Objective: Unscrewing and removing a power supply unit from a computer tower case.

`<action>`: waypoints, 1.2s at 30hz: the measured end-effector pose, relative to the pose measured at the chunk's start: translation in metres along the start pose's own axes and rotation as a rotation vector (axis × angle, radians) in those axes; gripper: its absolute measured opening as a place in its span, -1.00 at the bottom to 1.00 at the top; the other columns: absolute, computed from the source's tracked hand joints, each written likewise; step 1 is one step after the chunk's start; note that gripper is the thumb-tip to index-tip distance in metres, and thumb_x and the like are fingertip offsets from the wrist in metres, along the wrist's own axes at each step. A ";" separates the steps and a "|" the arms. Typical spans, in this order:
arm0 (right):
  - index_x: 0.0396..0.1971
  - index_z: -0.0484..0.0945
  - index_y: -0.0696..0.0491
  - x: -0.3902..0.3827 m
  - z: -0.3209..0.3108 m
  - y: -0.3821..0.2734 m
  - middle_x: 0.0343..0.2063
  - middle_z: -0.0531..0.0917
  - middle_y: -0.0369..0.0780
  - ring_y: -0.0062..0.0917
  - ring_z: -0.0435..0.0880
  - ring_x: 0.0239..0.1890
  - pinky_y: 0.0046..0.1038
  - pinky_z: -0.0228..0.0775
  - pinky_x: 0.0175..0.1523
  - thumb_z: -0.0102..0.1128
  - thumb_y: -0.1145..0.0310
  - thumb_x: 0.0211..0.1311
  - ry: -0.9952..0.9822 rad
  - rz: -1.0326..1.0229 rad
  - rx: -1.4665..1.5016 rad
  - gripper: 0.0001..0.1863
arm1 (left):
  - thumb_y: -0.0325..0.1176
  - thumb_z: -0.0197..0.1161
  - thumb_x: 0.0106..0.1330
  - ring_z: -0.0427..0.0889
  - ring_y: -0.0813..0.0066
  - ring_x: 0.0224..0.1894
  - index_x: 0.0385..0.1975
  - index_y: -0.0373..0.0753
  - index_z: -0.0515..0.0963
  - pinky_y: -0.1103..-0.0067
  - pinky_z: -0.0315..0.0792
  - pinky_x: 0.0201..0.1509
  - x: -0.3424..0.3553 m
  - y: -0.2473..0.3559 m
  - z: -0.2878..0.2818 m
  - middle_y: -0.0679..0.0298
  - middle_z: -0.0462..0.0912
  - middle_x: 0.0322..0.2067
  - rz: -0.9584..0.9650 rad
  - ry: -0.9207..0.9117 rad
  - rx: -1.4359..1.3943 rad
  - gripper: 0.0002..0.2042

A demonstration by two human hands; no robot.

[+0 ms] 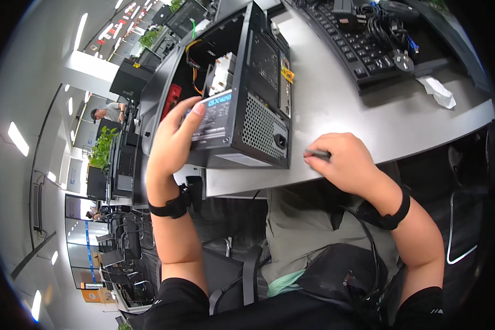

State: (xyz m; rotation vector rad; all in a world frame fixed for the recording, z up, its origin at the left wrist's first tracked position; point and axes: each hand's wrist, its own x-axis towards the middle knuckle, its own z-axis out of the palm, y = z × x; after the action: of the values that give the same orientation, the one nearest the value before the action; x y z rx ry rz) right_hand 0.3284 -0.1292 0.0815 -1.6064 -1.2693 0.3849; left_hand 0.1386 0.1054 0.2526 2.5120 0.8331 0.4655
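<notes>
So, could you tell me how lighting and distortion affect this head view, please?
In the head view, fisheye bends the desk edge and ceiling lights toward a black rim; lighting is even, the power supply under the left hand is sharp, and the right hand casts a soft shadow.

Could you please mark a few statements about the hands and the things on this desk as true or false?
1. The left hand grips the power supply box. True.
2. The right hand is lifted high above the desk. False: it rests on the desk, holding a thin dark tool.
3. A keyboard lies on the desk. True.
4. The computer case is shut. False: its side is open, wires showing.
</notes>
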 end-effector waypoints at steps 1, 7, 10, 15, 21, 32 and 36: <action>-0.28 0.80 0.05 0.001 0.004 -0.003 -0.35 0.78 -0.07 -0.10 0.75 -0.31 -0.17 0.59 -0.17 0.37 0.31 0.24 0.000 0.061 -0.028 -0.84 | 0.07 0.26 0.51 0.63 0.39 0.02 0.19 -0.39 0.60 0.51 0.44 0.18 -0.002 0.000 0.002 0.07 0.73 -0.06 -0.029 -0.014 -0.047 -0.42; -0.30 0.80 0.06 0.014 0.018 -0.012 -0.38 0.79 -0.13 -0.18 0.76 -0.35 -0.27 0.59 -0.19 0.41 0.35 0.19 0.034 0.074 -0.131 -0.86 | 0.04 0.30 0.47 0.59 0.49 -0.09 0.13 -0.38 0.62 0.57 0.44 0.08 -0.001 0.005 0.004 0.19 0.70 -0.16 -0.060 0.001 -0.078 -0.46; -0.31 0.80 0.07 0.014 0.022 -0.011 -0.37 0.79 -0.15 -0.24 0.77 -0.38 -0.34 0.59 -0.22 0.45 0.38 0.16 0.052 0.049 -0.119 -0.87 | 0.04 0.31 0.46 0.59 0.50 -0.12 0.11 -0.39 0.63 0.58 0.44 0.05 -0.002 0.007 0.005 0.20 0.70 -0.19 -0.087 0.005 -0.085 -0.45; -0.30 0.79 0.11 0.011 0.025 -0.008 -0.36 0.80 -0.14 -0.27 0.78 -0.37 -0.38 0.58 -0.24 0.46 0.45 0.15 0.105 -0.004 -0.078 -0.88 | 0.09 0.36 0.38 0.60 0.50 -0.15 0.09 -0.39 0.65 0.57 0.45 0.02 -0.002 0.008 0.007 0.19 0.71 -0.22 -0.082 0.044 -0.070 -0.41; -0.29 0.79 0.05 0.010 0.026 -0.010 -0.36 0.78 -0.19 -0.23 0.75 -0.35 -0.29 0.56 -0.25 0.43 0.47 0.17 0.101 -0.034 -0.069 -0.89 | 0.14 0.40 0.33 0.63 0.50 -0.17 0.07 -0.40 0.66 0.58 0.47 0.01 -0.005 0.010 0.007 0.20 0.73 -0.24 -0.083 0.042 -0.113 -0.36; -0.31 0.76 0.05 0.010 0.036 -0.012 -0.30 0.76 -0.29 -0.27 0.75 -0.34 -0.31 0.55 -0.26 0.43 0.52 0.13 0.158 -0.103 -0.214 -0.88 | 0.27 0.36 0.26 0.67 0.38 -0.24 0.02 -0.40 0.69 0.50 0.50 -0.05 -0.001 0.000 0.007 0.09 0.73 -0.31 -0.001 0.078 -0.028 -0.28; -0.31 0.76 0.04 0.010 0.038 -0.011 -0.28 0.76 -0.29 -0.28 0.75 -0.33 -0.32 0.57 -0.26 0.39 0.57 0.08 0.153 -0.132 -0.260 -0.83 | 0.29 0.35 0.25 0.69 0.35 -0.22 0.02 -0.40 0.69 0.48 0.51 -0.03 0.000 -0.002 0.007 0.06 0.74 -0.30 0.010 0.072 -0.022 -0.26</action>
State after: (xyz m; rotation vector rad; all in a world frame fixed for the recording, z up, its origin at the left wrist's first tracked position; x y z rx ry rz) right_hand 0.2976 -0.1021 0.0773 -1.7199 -1.3392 0.0134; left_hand 0.1405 0.1045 0.2456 2.4932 0.8380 0.5682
